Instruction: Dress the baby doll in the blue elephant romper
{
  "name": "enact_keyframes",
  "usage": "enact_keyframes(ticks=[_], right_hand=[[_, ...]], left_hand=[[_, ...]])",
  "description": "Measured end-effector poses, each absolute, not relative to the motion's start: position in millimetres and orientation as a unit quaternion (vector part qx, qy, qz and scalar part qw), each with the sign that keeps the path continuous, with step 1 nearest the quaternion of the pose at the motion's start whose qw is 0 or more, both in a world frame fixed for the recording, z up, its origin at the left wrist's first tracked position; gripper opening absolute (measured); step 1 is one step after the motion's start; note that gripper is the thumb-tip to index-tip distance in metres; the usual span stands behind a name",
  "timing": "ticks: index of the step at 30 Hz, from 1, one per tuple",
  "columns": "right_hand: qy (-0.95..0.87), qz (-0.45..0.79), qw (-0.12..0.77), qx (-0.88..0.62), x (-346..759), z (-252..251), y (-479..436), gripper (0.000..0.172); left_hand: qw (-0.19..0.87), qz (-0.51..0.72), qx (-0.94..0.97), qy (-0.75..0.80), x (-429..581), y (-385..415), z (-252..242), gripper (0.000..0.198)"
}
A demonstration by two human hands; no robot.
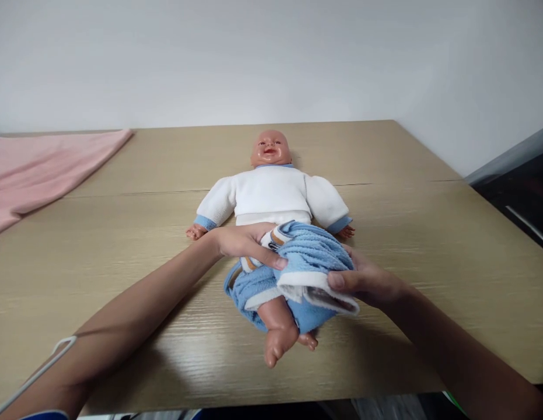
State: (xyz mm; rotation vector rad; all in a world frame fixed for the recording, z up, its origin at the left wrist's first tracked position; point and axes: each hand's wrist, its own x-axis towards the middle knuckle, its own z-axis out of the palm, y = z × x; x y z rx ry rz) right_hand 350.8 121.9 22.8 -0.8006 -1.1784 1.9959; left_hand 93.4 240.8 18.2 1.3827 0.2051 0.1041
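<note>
A baby doll [271, 192] in a white top lies on its back in the middle of the wooden table [122, 245], its bare feet toward me. Bunched blue trousers [304, 256] with a white cuff sit round its hips and thighs. My left hand [247, 242] pinches the trousers' waistband at the doll's left hip. My right hand [363, 283] grips the white cuff at the other side, thumb on top. One bare leg [278, 332] sticks out below the cloth.
A pink cloth [39, 169] lies spread on the table's far left. A white wall stands behind the table. The table's right edge drops to a dark floor [521, 204]. A thin white cable [39, 367] runs along my left forearm.
</note>
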Motion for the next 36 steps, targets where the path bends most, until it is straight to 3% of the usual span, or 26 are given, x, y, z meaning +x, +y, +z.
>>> enact_keyframes(ticks=[6, 11, 15, 22, 28, 31, 36], right_hand=[[-0.434, 0.785, 0.352, -0.268, 347.4, 19.5, 121.3, 0.048], [-0.458, 0.770, 0.349, -0.276, 349.0, 19.8, 122.2, 0.056], [-0.466, 0.764, 0.354, -0.274, 348.2, 23.9, 123.2, 0.052], [-0.460, 0.766, 0.350, -0.282, 343.9, 24.7, 122.6, 0.076], [-0.450, 0.763, 0.337, -0.318, 344.6, 26.6, 123.1, 0.082], [-0.434, 0.763, 0.342, -0.334, 345.0, 27.3, 123.2, 0.075], [-0.446, 0.761, 0.342, -0.324, 344.8, 34.9, 127.2, 0.046]], left_hand=[[0.795, 0.035, 0.600, 0.081, 90.2, 241.2, 18.0, 0.054], [0.783, 0.009, 0.621, 0.043, 89.8, 246.9, 12.1, 0.046], [0.797, 0.042, 0.602, 0.040, 88.4, 247.3, 5.9, 0.051], [0.790, 0.035, 0.612, 0.017, 94.5, 239.4, 25.7, 0.046], [0.778, 0.026, 0.625, 0.064, 93.8, 239.4, 27.9, 0.046], [0.776, 0.047, 0.623, 0.091, 91.1, 240.5, 22.1, 0.049], [0.774, 0.046, 0.625, 0.093, 91.2, 240.1, 16.7, 0.058]])
